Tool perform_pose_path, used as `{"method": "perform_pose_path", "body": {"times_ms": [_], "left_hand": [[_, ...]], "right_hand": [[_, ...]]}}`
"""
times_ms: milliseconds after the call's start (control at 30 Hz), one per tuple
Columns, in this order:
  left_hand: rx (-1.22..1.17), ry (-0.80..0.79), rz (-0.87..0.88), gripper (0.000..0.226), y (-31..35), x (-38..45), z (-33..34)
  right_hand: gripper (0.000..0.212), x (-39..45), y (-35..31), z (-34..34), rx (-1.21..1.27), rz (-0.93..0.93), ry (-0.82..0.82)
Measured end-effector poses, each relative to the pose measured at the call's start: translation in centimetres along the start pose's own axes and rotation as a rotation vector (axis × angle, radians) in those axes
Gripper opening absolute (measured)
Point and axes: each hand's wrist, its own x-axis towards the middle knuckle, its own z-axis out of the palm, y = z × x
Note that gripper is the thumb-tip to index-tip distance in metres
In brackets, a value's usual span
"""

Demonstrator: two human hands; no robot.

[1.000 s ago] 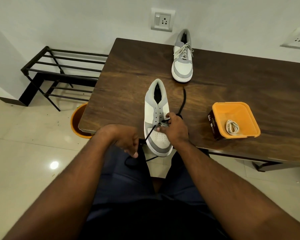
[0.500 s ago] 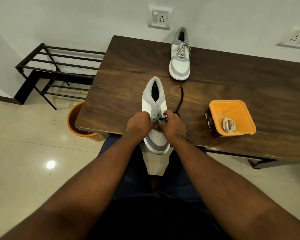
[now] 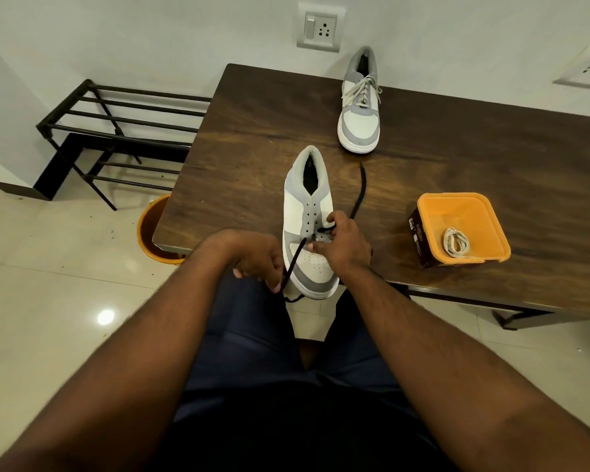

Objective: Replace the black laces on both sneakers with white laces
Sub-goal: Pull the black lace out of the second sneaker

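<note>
At the table's (image 3: 252,137) near edge, the left hand (image 3: 256,258) has drawn back pinching the black lace (image 3: 295,258) taut, the right hand (image 3: 344,247) gripping the near sneaker (image 3: 309,212), its lowest eyelets nearly freed.

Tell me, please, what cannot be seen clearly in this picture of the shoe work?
All in the head view:
- Lowest eyelets of the near sneaker: covered by the right hand.
- Black lace: its near end hangs below the table edge, past the left hand.
- Box label: too small.
- Bucket: mostly under the table.
</note>
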Motion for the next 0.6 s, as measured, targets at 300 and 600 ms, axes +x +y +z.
{"method": "perform_pose_path", "body": {"times_ms": [300, 600], "left_hand": [[-0.356, 0.754, -0.074, 0.02, 0.8, 6.6, 3.0], [0.115, 0.437, 0.023, 0.01, 1.3, 4.2, 1.3]], "right_hand": [[0.06, -0.2, 0.0, 0.1, -0.041, -0.009, 0.032], [0.062, 0.1, 0.2, 0.2, -0.017, 0.001, 0.01]]}}
